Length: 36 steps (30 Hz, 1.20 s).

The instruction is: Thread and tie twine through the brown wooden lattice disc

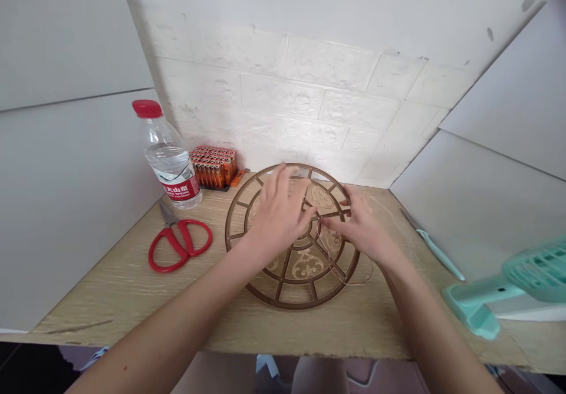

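Observation:
A round brown lattice frame (295,305) with spokes and pale scroll-patterned panels is in front of me on the wooden table. My left hand (279,208) is over its upper left part, fingers stretched and slightly blurred, thumb pointing at the hub. At the frame's right side, my right hand (361,224) grips it, with bent fingers at the rim and the thumb over a spoke. A thin pale string (327,253) runs from beside my right thumb down across the spokes and loops past the lower right rim. The right fingertips are partly hidden.
Red-handled scissors (180,245) lie left of the frame. Behind them stand a water bottle (172,167) with a red cap and a block of orange batteries (214,167). To the right are a mint-green fan (495,296) and a slim tool with a mint handle (440,253). White walls enclose the table (309,338).

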Tool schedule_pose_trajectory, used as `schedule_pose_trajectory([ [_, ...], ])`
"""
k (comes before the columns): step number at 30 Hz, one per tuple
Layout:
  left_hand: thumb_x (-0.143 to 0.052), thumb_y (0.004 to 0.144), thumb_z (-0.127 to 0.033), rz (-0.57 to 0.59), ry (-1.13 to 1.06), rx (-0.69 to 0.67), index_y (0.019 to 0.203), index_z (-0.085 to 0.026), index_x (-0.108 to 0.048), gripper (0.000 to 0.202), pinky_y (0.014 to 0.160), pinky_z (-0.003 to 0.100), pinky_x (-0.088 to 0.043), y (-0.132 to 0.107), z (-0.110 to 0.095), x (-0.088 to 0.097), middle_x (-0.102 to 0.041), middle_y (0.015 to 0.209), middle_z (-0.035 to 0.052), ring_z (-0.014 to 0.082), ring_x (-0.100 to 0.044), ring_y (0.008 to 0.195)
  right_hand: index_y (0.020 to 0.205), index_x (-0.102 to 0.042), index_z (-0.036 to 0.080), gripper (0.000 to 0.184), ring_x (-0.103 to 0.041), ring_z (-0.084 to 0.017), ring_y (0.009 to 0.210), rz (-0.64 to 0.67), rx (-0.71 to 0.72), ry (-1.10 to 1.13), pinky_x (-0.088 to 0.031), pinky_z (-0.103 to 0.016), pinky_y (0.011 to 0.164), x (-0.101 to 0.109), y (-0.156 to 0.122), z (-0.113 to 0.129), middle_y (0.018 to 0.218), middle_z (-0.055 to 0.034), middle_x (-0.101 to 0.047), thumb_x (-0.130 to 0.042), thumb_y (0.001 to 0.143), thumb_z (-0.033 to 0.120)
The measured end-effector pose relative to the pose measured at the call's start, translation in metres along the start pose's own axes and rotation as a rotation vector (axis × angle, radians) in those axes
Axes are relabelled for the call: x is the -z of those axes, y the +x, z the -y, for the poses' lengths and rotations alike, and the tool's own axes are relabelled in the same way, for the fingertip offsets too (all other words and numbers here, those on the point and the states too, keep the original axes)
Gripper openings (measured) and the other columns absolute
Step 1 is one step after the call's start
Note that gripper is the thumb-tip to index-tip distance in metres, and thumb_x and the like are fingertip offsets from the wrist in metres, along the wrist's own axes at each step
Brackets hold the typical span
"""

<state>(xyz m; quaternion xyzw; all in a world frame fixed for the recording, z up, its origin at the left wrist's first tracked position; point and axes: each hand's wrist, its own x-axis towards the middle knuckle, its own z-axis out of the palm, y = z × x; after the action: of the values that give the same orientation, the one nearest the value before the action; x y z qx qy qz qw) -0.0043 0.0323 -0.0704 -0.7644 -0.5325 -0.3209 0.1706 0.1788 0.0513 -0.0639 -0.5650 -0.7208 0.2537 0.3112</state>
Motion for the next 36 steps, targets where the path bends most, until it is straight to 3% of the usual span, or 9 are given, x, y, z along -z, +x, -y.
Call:
schedule_pose_trajectory([
  [2,-0.046,0.090,-0.026,0.085,-0.062,-0.162,0.108,-0.019,-0.061,0.024,0.103,0.045,-0.032,0.000,0.003,-0.004,-0.050,0.129,0.0103,0.0286,-0.035,0.127,0.145,-0.022,0.027,0.086,-0.042,-0.029,0.122,0.033,-0.027,0.036,-0.037,-0.047,0.101,0.000,0.001,-0.001,0.129,-0.0094,-0.045,-0.063,0.072,0.048],
  [4,-0.046,0.088,-0.019,0.133,-0.098,-0.270,0.101,-0.023,-0.065,0.023,0.100,0.045,-0.033,0.000,0.008,-0.007,-0.057,0.121,0.0052,0.0271,-0.040,0.121,0.146,-0.021,0.028,0.087,-0.041,-0.029,0.122,0.041,-0.047,0.035,-0.035,-0.047,0.102,-0.001,0.001,-0.002,0.130,-0.0097,-0.043,-0.064,0.072,0.046],
  [8,-0.050,0.085,-0.016,0.154,-0.165,-0.360,0.097,-0.026,-0.070,0.025,0.095,0.044,-0.034,0.000,0.017,-0.010,-0.064,0.105,0.0021,0.0244,-0.046,0.111,0.148,-0.016,0.022,0.094,-0.039,-0.028,0.123,0.029,-0.045,0.009,-0.034,-0.045,0.104,-0.002,0.004,-0.006,0.131,-0.0122,-0.041,-0.065,0.071,0.047],
  [14,-0.046,0.088,-0.015,0.167,-0.209,-0.445,0.099,-0.024,-0.070,0.028,0.089,0.036,-0.036,0.002,0.021,-0.010,-0.067,0.100,0.0015,0.0185,-0.053,0.102,0.148,-0.017,0.022,0.094,-0.039,-0.029,0.122,0.039,-0.040,0.022,-0.035,-0.045,0.102,-0.002,0.005,-0.008,0.130,-0.0123,-0.042,-0.065,0.071,0.048],
  [21,-0.047,0.087,-0.015,0.172,-0.183,-0.524,0.102,-0.021,-0.067,0.026,0.091,0.035,-0.035,0.001,0.021,-0.010,-0.069,0.100,0.0014,0.0182,-0.055,0.103,0.148,-0.018,0.022,0.092,-0.040,-0.029,0.122,0.037,-0.068,0.035,-0.033,-0.044,0.104,0.002,0.001,0.002,0.132,-0.0116,-0.041,-0.064,0.071,0.042],
  [36,-0.045,0.084,-0.009,0.196,-0.192,-0.625,0.095,-0.015,-0.066,0.025,0.090,0.034,-0.045,0.004,0.022,-0.009,-0.067,0.095,0.0058,0.0195,-0.055,0.103,0.147,-0.021,0.021,0.090,-0.044,-0.028,0.114,0.018,-0.043,0.058,-0.038,-0.044,0.099,-0.002,0.004,-0.003,0.121,-0.0108,-0.045,-0.063,0.070,0.041],
])
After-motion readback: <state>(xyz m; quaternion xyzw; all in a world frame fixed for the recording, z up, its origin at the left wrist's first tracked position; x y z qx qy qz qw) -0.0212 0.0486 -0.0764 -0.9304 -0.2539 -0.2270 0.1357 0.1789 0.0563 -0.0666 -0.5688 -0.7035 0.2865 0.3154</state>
